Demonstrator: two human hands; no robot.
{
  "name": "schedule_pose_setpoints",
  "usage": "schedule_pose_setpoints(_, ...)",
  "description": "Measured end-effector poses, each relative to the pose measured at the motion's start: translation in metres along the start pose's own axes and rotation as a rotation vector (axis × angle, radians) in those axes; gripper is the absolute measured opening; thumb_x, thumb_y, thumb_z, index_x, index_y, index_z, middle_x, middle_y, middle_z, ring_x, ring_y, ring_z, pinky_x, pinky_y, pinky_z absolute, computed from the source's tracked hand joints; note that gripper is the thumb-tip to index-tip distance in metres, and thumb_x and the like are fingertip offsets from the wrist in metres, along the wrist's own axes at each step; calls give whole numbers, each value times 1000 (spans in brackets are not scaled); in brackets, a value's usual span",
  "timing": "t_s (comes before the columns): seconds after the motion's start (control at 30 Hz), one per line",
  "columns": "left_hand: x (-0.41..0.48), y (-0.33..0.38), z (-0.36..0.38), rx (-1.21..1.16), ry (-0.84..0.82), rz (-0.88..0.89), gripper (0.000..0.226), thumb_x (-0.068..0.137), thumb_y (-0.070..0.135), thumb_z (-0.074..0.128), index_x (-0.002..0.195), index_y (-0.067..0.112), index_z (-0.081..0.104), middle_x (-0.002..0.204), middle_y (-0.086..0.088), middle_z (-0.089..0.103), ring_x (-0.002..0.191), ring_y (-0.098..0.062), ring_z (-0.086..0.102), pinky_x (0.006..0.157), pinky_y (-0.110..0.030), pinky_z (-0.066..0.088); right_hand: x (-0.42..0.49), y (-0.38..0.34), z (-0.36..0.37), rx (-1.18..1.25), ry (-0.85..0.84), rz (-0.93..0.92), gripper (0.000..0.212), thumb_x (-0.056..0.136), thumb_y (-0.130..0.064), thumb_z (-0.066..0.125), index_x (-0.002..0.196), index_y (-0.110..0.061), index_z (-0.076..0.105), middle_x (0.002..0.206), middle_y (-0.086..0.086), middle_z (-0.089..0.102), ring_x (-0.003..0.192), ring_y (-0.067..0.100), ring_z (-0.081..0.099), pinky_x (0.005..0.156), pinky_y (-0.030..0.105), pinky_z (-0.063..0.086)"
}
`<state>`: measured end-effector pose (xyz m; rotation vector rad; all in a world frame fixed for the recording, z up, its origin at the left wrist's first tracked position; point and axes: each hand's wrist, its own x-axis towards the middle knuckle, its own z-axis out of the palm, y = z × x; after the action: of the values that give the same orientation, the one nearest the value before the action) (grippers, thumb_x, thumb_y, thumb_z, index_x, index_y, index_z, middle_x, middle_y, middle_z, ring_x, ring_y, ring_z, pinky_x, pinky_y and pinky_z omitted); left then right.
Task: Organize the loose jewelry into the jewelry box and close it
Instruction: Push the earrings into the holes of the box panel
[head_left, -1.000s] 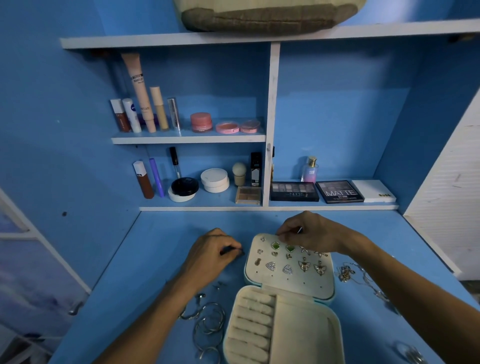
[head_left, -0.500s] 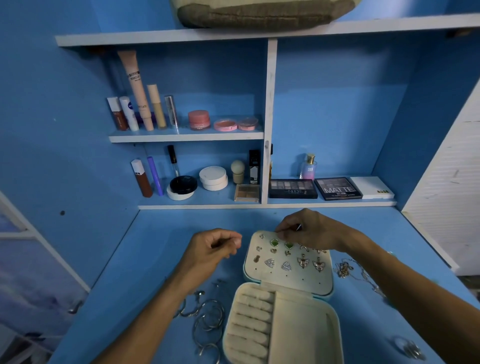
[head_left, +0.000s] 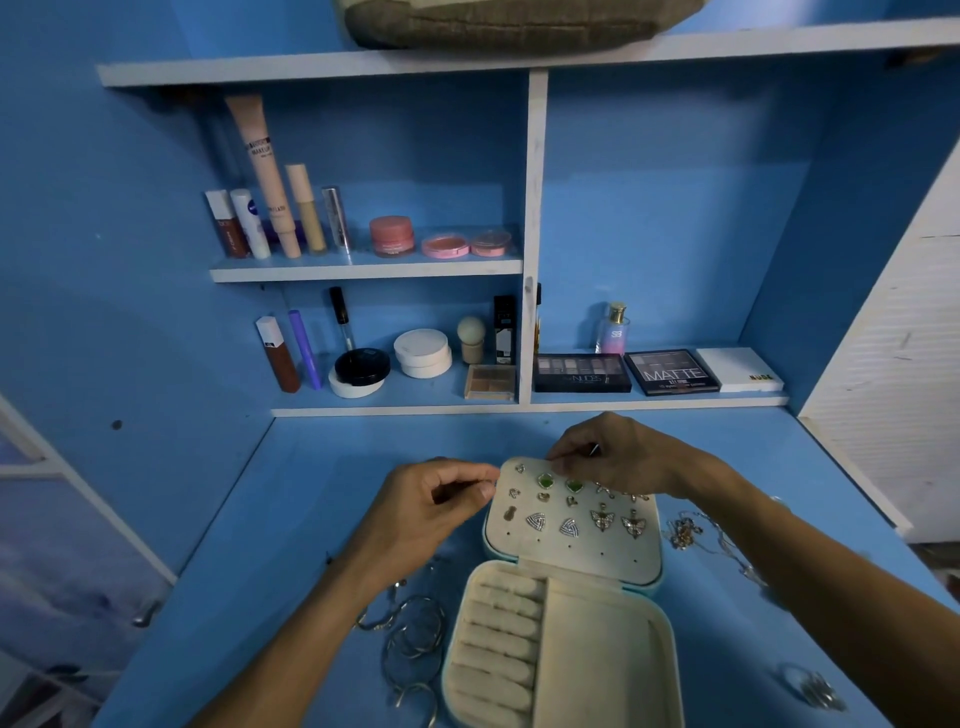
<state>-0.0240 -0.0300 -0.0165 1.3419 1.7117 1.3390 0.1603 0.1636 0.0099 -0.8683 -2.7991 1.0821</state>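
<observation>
A cream jewelry box (head_left: 597, 649) with a teal shell lies open on the blue desk, with ring rolls in its left half. Its flat lid panel (head_left: 582, 558) carries several pinned earrings, among them green studs (head_left: 545, 481) and butterfly pieces (head_left: 602, 519). My left hand (head_left: 431, 509) is pinched shut at the panel's left edge, apparently on a tiny jewelry piece that the fingers hide. My right hand (head_left: 618, 457) pinches at the panel's far edge, and a thin pin shows between its fingers. Silver hoops (head_left: 415, 639) lie left of the box and a chain (head_left: 685, 535) lies to its right.
A small shiny piece (head_left: 810, 686) sits at the desk's front right. Shelves behind hold eyeshadow palettes (head_left: 670, 371), a perfume bottle (head_left: 613, 330), compacts (head_left: 421, 353) and makeup tubes (head_left: 260, 176). A white slatted panel (head_left: 898, 364) bounds the right side.
My left hand has lifted off the desk and moved right, up to the lid panel's left edge, fingers still pinched. My right hand has stayed at the panel's far edge.
</observation>
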Motion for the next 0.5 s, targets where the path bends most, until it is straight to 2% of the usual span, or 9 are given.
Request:
schedule_pose_setpoints(0.07,0,4,2,-20,14,0,22,93,9,70,106,26,75,94,6,78,88,-10,73,81,-18,55,-1,-1,0,0,3,-3,20,100,-26,60,114,-25,73,112,-10,71,100,6,65,93,28,54)
schedule_pose_setpoints(0.17,1,3,1,41,10,3,22,93,12,70,106,28,75,91,8,78,86,-9,73,79,-18,55,-1,-1,0,5,3,-2,20,100,-27,59,114,-25,73,112,-10,71,100,6,65,92,27,54)
schedule_pose_setpoints(0.3,2,1,1,136,1,25,20,83,36,74,100,27,79,90,12,75,85,-4,71,81,-19,55,-1,0,0,5,3,1,21,101,-28,58,116,-26,72,112,-10,71,99,6,65,89,23,53)
schedule_pose_setpoints(0.4,2,3,2,71,50,-24,23,74,43,77,86,24,81,80,4,77,72,-13,70,75,-26,57,-1,0,1,3,8,4,20,101,-28,57,114,-27,73,111,-11,71,99,6,65,89,24,53)
schedule_pose_setpoints(0.5,3,2,3,58,66,-52,20,74,38,82,81,20,81,77,-2,77,70,-19,71,74,-31,59,-1,1,1,10,10,5,20,100,-28,58,113,-26,73,111,-11,71,99,6,65,91,26,54)
